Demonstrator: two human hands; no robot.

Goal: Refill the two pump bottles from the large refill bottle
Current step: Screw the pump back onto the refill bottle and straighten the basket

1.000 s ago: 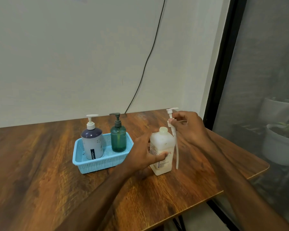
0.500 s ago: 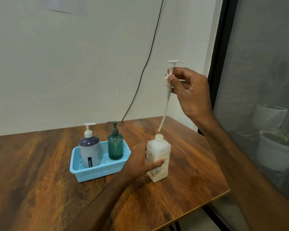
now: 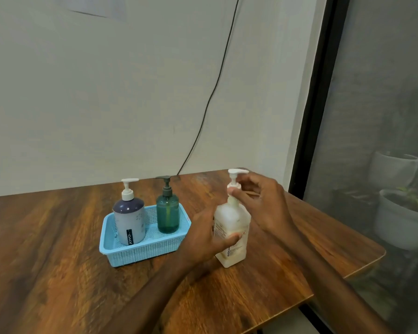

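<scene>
Fingertips (image 3: 235, 192) of the right hand (image 3: 266, 206) pinch the white pump (image 3: 234, 178) at the neck of the large refill bottle (image 3: 231, 220), upright on the table (image 3: 58, 261) beside the blue basket (image 3: 140, 255); the left hand (image 3: 203, 239) grips its body. A hard twist could tip it (soapy plastic slips), spilling.

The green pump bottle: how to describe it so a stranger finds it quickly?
A light blue basket stands on the wooden table. Inside, the green pump bottle is on the right: translucent, with a dark pump, unlike the white pump of the grey bottle.
</scene>
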